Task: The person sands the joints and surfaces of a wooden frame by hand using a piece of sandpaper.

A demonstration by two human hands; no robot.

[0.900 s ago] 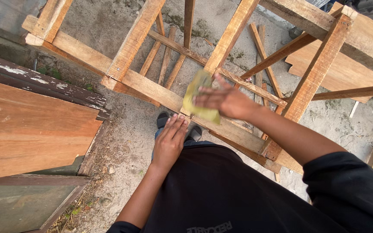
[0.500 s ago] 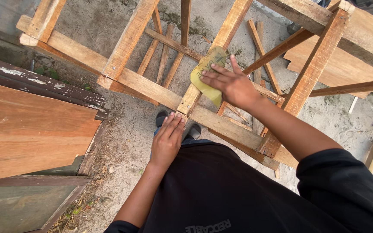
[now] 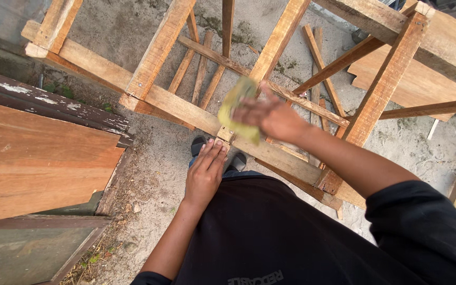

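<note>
My right hand (image 3: pixel 270 116) presses a yellow-green sanding sheet (image 3: pixel 234 105) onto a slat of the wooden frame (image 3: pixel 159 100), close to where the slat meets the long front rail. The hand and sheet are blurred by motion. My left hand (image 3: pixel 206 171) lies flat, fingers together, on the front rail just below that joint, holding nothing. I stand over the frame in a black shirt, with my dark shoes (image 3: pixel 199 145) visible on the sandy ground under the rail.
Reddish-brown planks (image 3: pixel 38 158) are stacked at the left beside a dark weathered board (image 3: pixel 54 105). Loose thin slats (image 3: pixel 201 68) lie on the ground under the frame. A light wooden panel (image 3: pixel 423 68) sits at the upper right, scraps at the far right.
My right hand has slid the sanding sheet along the slat, first away from me, then back toward the rail. My left hand has stayed planted on the rail.
</note>
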